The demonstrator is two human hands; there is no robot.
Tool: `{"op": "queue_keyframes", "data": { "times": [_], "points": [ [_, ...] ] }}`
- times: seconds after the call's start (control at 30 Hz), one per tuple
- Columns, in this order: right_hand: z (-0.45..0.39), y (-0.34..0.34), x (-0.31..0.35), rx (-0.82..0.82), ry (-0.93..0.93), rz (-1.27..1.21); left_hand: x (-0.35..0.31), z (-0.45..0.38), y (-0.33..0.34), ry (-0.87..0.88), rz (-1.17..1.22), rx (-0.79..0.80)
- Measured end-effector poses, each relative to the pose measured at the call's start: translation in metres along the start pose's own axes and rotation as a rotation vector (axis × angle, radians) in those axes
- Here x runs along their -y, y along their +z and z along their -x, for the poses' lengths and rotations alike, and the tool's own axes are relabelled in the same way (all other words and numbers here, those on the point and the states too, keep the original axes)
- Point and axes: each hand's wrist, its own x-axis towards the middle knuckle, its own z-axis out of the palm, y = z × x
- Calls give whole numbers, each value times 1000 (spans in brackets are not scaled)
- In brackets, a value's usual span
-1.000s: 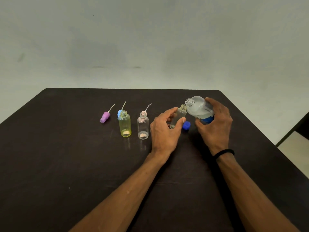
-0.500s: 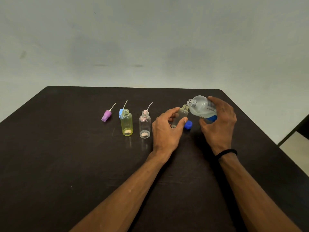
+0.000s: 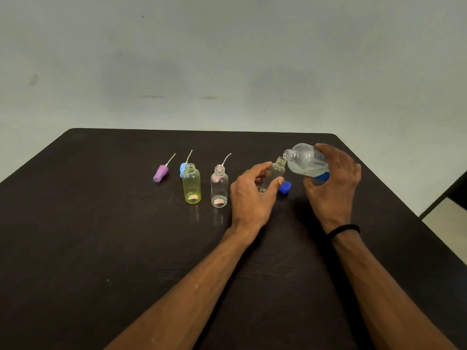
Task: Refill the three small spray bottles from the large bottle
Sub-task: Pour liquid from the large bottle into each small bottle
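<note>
My right hand [image 3: 333, 183] grips the large clear bottle [image 3: 307, 160] with a blue label, tipped on its side, its open mouth just above the neck of a small clear bottle [image 3: 276, 170]. My left hand [image 3: 252, 195] holds that small bottle between thumb and fingers; it leans to the right on the table. Two more small bottles stand open and upright to the left: a yellow one [image 3: 192, 184] and a clear one [image 3: 219, 186].
A blue cap [image 3: 285, 186] lies behind the held bottle. A purple spray head [image 3: 160, 173] lies at the left, a light blue spray head [image 3: 183, 169] behind the yellow bottle, a pink spray head's tube [image 3: 225, 159] behind the clear one. The dark table [image 3: 101, 248] ends at the right edge.
The large bottle has lifted slightly up and right, away from the small bottle's neck. My left hand still holds the small bottle.
</note>
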Motion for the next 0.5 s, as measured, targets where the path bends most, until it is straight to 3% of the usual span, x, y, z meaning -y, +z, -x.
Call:
{"op": "queue_keyframes", "data": {
  "times": [0.5],
  "points": [
    [-2,-1,-2,-13,-42,31,3,-1,1,-10,4,15]
  ]
}}
